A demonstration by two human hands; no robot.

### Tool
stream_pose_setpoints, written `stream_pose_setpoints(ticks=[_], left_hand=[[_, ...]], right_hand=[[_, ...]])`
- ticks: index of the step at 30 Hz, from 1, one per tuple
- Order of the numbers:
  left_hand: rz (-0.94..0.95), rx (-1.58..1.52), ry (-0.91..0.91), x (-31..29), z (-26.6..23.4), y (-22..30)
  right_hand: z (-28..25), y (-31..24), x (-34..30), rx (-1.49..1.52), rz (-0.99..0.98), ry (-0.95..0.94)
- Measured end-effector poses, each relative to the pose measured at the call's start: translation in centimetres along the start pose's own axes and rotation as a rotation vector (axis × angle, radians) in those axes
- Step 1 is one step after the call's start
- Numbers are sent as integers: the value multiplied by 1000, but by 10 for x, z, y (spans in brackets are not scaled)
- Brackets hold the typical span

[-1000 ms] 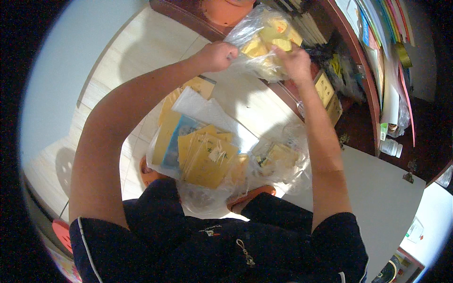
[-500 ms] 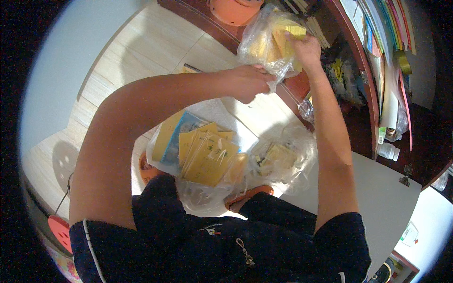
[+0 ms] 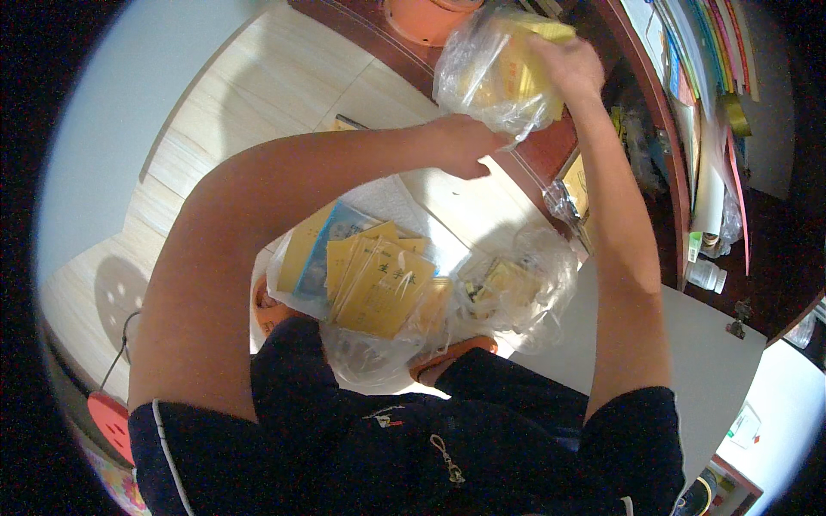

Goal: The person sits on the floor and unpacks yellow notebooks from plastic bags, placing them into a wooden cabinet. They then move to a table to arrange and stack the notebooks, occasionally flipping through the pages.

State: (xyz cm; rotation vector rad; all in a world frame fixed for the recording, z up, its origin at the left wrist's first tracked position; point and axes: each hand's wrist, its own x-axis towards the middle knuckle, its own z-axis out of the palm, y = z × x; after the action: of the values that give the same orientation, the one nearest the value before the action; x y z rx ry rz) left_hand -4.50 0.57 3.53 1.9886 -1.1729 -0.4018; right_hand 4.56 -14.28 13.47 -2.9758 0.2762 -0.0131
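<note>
A clear plastic bag [image 3: 454,79] with a stack of yellow booklets [image 3: 514,76] inside stands at the far end of the dark red ledge. My right hand [image 3: 575,72] reaches in from the right and grips the top of the booklets, fingers partly hidden behind them. At the bag's lower edge my left hand [image 3: 465,144] is closed on the plastic; its fingertips are mostly out of sight. Nearer to me, several tan exercise booklets [image 3: 391,288] lie fanned on another plastic bag [image 3: 366,357], next to a blue-edged packet [image 3: 340,232].
A third plastic bag [image 3: 559,288] holds small yellowish papers. An orange pot [image 3: 430,19] sits beyond the ledge [image 3: 379,39]. Along the right runs a dark cabinet [image 3: 675,163] with upright folders [image 3: 710,43] and a small bottle [image 3: 707,276]. Orange slippers [image 3: 465,353] are below me.
My right hand has moved slightly up and right with the booklets, which now show more of their front covers. The left hand stays at the bag's edge, its thumb more extended.
</note>
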Motion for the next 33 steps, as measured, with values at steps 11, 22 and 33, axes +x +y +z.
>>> stream_pose_setpoints(ticks=[11, 22, 33], left_hand=[[-427, -1361, 101, -26, 0, -26], [-688, -1666, 307, -113, 54, 6], [-631, -1639, 133, -108, 0, 6]], right_hand=[[19, 47, -157, 108, -546, 363], [76, -5, -264, 195, -626, 22], [52, 34, -220, 538, -268, 295]])
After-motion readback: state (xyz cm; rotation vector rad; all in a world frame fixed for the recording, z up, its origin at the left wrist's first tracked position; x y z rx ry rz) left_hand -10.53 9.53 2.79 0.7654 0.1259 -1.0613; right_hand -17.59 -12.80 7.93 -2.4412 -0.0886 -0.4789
